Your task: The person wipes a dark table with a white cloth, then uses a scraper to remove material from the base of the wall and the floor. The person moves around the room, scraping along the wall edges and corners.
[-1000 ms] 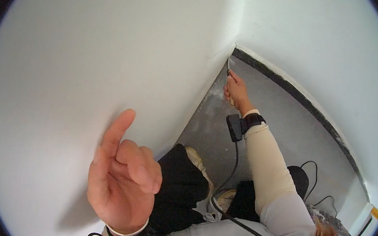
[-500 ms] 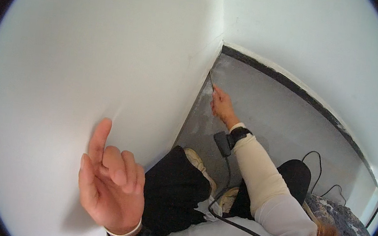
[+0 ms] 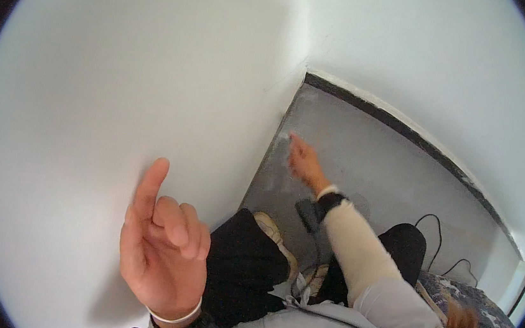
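My left hand [image 3: 170,250] is raised beside the white wall [image 3: 101,115], palm showing. Its index finger is stretched up close to the wall or touching it, the others are loosely bent, and nothing is held. Farther off, my right hand [image 3: 305,162] is closed in a pinch low over the grey floor [image 3: 367,143], near the foot of the left wall. It is smeared by motion; the thin dark tool seen in its fingers a moment earlier hardly shows now. Pale dusty marks lie on the floor by that wall.
A dark baseboard strip [image 3: 400,130] runs along the far wall from the corner. My knees and pale shoes [image 3: 277,236] are below. A black box on a cable [image 3: 306,215] hangs by my right wrist. Thin black cable [image 3: 438,246] and patterned fabric [image 3: 490,309] lie at right.
My right hand has drawn slightly back from the corner along the left wall's foot. The left hand has shifted a little to the right, its pose unchanged. The view has tilted slightly.
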`<action>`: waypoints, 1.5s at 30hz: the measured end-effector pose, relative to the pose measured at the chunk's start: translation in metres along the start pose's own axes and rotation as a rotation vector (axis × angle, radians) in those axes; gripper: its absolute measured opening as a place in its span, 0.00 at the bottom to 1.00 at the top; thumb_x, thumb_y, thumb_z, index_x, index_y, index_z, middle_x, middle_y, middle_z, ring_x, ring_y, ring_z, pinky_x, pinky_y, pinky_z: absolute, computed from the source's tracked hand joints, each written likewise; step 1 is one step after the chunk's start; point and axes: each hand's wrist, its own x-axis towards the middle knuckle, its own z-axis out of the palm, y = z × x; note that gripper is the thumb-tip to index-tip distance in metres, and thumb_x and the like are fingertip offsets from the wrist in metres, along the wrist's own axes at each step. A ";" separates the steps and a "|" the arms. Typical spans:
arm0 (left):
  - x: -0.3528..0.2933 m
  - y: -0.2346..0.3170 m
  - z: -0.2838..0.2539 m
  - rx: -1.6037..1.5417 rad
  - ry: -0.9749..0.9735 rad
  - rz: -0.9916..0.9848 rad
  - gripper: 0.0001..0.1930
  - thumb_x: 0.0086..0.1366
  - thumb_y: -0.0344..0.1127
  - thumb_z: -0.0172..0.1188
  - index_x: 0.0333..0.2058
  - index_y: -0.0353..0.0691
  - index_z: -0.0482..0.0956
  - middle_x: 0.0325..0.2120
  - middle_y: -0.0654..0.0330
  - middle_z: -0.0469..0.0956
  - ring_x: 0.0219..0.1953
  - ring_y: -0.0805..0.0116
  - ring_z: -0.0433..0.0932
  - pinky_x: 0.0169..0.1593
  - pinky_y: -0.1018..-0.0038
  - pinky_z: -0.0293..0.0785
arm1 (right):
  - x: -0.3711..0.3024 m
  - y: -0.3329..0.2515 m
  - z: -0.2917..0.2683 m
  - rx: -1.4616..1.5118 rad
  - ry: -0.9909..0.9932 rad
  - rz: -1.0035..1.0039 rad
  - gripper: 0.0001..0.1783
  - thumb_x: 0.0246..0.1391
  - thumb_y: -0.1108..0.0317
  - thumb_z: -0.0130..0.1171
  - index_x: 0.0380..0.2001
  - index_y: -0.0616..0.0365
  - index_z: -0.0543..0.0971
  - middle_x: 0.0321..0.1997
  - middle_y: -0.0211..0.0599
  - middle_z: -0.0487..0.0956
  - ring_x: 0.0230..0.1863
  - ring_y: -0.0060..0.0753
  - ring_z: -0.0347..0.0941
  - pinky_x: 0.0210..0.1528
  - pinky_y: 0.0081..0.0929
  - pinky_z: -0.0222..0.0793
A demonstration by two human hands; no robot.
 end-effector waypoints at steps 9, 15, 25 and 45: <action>0.004 0.002 0.002 0.066 0.024 0.009 0.25 0.69 0.41 0.29 0.58 0.27 0.54 0.19 0.62 0.68 0.19 0.75 0.62 0.22 0.78 0.63 | 0.022 -0.051 -0.023 0.308 -0.058 0.193 0.24 0.62 0.61 0.40 0.61 0.51 0.60 0.19 0.26 0.65 0.17 0.20 0.59 0.18 0.21 0.60; 0.008 -0.011 0.009 0.054 0.046 -0.017 0.26 0.69 0.43 0.30 0.58 0.28 0.54 0.17 0.63 0.66 0.18 0.75 0.62 0.20 0.79 0.62 | 0.003 -0.011 -0.022 0.320 -0.129 0.145 0.25 0.62 0.60 0.42 0.62 0.49 0.58 0.18 0.26 0.65 0.17 0.19 0.59 0.18 0.22 0.59; 0.015 -0.016 0.014 0.073 0.081 -0.041 0.26 0.69 0.43 0.30 0.58 0.30 0.54 0.16 0.63 0.65 0.17 0.75 0.61 0.20 0.79 0.63 | 0.013 -0.005 -0.023 0.307 -0.106 0.118 0.24 0.62 0.60 0.41 0.61 0.49 0.60 0.18 0.24 0.64 0.16 0.17 0.57 0.19 0.19 0.59; 0.016 -0.013 0.010 0.033 0.072 -0.057 0.26 0.69 0.44 0.31 0.58 0.30 0.53 0.17 0.61 0.67 0.18 0.72 0.63 0.21 0.76 0.65 | 0.057 -0.023 -0.046 0.345 -0.036 0.154 0.24 0.61 0.61 0.42 0.61 0.49 0.60 0.18 0.28 0.67 0.16 0.19 0.59 0.17 0.20 0.59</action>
